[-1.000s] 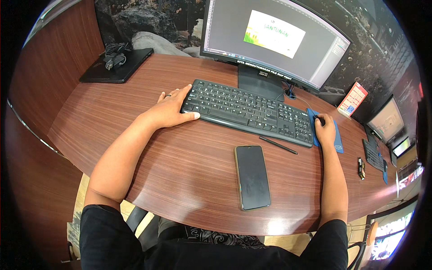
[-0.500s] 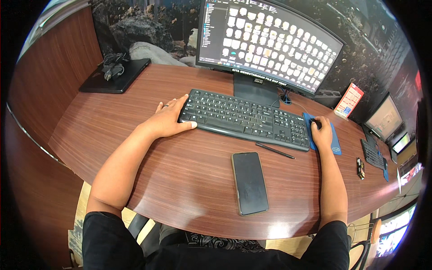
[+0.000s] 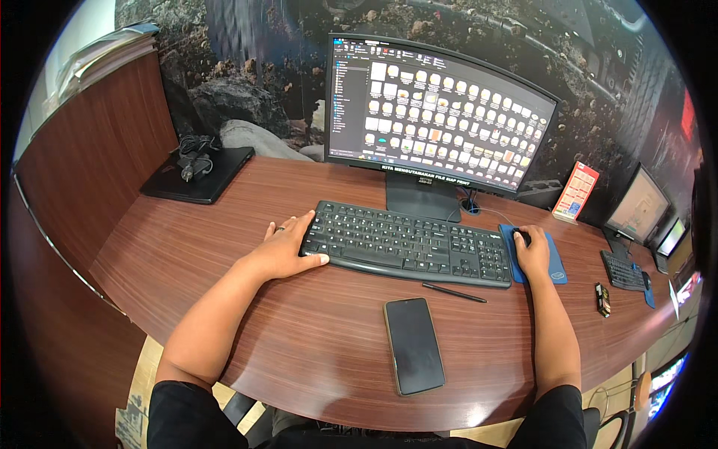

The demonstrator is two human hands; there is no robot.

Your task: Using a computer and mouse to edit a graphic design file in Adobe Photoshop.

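Note:
My left hand (image 3: 283,248) rests at the left end of a black keyboard (image 3: 400,243), fingers spread along its edge and the thumb at its near corner. A dark ring is on one finger. My right hand (image 3: 532,254) is curled over a black computer mouse (image 3: 521,238) on a blue mouse pad (image 3: 557,268), beside the keyboard's right end. The palm and fingers hide most of the mouse. Beyond the keyboard stands a monitor (image 3: 441,112) showing a window full of file and folder icons. A thin black pen or stylus (image 3: 454,292) lies just below the keyboard.
A dark-screened phone (image 3: 414,346) lies on the brown wooden desk (image 3: 314,337) between my forearms. At the back left, a coiled cable (image 3: 193,159) sits on a black laptop (image 3: 221,179). To the right are a red-and-white card stand (image 3: 576,192), a small dark box (image 3: 603,299) and a second monitor (image 3: 638,203).
The whole view has tilted upward, so the desk and monitor appear lower. Both hands keep their places at the keyboard and on the mouse.

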